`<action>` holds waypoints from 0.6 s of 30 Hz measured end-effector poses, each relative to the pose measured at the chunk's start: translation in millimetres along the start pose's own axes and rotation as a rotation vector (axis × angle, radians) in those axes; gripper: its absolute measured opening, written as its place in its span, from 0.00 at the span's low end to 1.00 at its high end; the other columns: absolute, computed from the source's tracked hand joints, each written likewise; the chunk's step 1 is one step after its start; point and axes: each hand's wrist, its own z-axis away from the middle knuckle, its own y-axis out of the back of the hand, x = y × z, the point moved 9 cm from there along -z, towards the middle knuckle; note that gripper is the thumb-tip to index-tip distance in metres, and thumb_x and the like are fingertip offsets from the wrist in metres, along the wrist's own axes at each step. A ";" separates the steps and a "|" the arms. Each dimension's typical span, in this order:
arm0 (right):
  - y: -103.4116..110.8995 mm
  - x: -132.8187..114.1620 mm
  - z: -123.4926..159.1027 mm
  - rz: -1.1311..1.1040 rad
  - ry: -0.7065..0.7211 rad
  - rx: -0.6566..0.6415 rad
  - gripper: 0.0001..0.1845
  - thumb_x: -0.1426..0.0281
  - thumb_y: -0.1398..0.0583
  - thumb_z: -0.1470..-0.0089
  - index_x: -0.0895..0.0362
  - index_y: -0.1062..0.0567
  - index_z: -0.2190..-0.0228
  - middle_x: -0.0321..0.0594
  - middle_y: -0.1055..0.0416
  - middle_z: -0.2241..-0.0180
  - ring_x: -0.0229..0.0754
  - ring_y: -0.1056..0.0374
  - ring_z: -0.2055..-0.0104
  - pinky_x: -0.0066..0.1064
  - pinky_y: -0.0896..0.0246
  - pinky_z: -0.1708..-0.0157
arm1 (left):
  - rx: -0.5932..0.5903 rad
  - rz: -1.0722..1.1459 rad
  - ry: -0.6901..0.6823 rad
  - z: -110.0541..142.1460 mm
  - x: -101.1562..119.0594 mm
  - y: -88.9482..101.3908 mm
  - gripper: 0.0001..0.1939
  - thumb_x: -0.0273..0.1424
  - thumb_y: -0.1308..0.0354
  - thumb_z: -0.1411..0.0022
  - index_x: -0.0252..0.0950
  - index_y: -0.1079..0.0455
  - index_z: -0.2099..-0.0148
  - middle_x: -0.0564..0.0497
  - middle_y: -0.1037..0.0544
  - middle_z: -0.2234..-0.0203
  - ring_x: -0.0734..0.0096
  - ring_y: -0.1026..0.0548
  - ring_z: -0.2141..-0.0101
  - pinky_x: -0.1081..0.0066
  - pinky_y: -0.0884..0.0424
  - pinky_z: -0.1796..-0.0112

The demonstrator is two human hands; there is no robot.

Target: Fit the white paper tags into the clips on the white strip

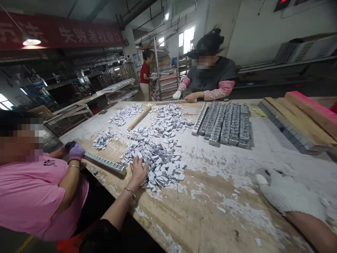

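My left hand [139,171], bare with a bangle at the wrist, reaches onto the near-left side of a heap of small white flat pieces [165,167]. Its fingers are spread and touch the pieces. Off to the right, my right hand [289,191] wears a white glove and is low over the worn tabletop [210,218]. Its fingers are blurred, so whether it grips anything is unclear. A few loose white pieces [221,209] lie between my hands.
At left a person in pink with purple gloves holds a long silvery strip [106,162]. Across the table, another person handles a strip [171,102]. Rows of wrapped grey blocks [228,123] and a wooden stick [139,118] lie there. Long bars [297,123] are stacked at right.
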 end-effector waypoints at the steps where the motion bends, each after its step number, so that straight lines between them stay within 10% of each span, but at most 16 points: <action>1: 0.1 -0.8 1.1 0.005 0.006 -0.010 0.33 0.60 0.62 0.34 0.60 0.27 0.47 0.62 0.30 0.46 0.60 0.32 0.49 0.41 0.40 0.53 | 0.004 0.002 0.001 -2.5 1.7 2.8 0.30 0.47 0.57 0.31 0.34 0.38 0.37 0.35 0.44 0.33 0.50 0.51 0.32 0.44 0.55 0.36; 9: 4.6 -0.7 2.2 -0.025 0.019 0.010 0.31 0.61 0.61 0.34 0.60 0.25 0.49 0.62 0.29 0.47 0.60 0.31 0.50 0.41 0.40 0.54 | 0.163 0.038 0.299 -27.2 -18.6 31.2 0.37 0.53 0.63 0.33 0.32 0.44 0.34 0.31 0.57 0.30 0.38 0.61 0.31 0.35 0.56 0.38; 18: 4.4 1.5 -1.8 -0.041 0.050 0.045 0.27 0.61 0.58 0.34 0.57 0.24 0.52 0.56 0.26 0.53 0.56 0.29 0.56 0.40 0.39 0.59 | 0.138 0.015 0.451 -67.7 -44.7 27.8 0.37 0.52 0.66 0.33 0.31 0.43 0.35 0.29 0.48 0.32 0.37 0.54 0.32 0.35 0.51 0.40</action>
